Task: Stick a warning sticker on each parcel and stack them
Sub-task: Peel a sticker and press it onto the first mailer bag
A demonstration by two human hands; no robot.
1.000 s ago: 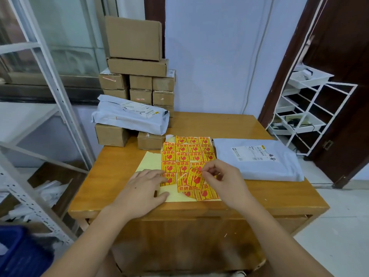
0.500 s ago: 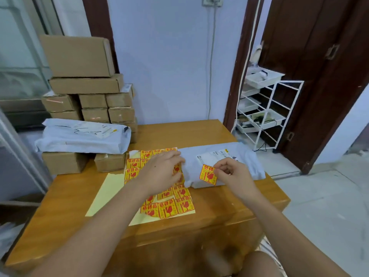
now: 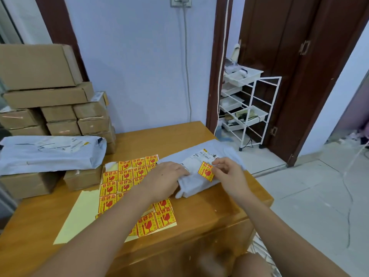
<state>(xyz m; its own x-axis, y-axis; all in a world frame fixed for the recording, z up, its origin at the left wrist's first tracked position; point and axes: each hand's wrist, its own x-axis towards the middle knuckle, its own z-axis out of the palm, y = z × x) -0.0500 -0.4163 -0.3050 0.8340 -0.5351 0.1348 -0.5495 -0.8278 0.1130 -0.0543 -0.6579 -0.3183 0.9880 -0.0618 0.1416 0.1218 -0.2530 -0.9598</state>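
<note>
Right hand [image 3: 229, 172] pinches the sticker [image 3: 206, 171] over the parcel [image 3: 199, 182], left hand [image 3: 169, 176] pressing flat; soft bag could wrinkle it.

The right hand [image 3: 227, 172] pinches a yellow-and-red sticker [image 3: 206, 170] and holds it against the top of a white mailer bag [image 3: 196, 181] lying on the wooden table [image 3: 209, 214]. The left hand [image 3: 166, 179] rests flat on the bag's near-left end, fingers straight. Beside the bag, a sheet of stickers [image 3: 123, 176] lies partly under the left forearm. Over to the left, another white bag [image 3: 50, 152] sits on top of cardboard boxes [image 3: 48, 96] stacked against the wall. A white wire rack [image 3: 249, 108] stands by the dark door.
</note>
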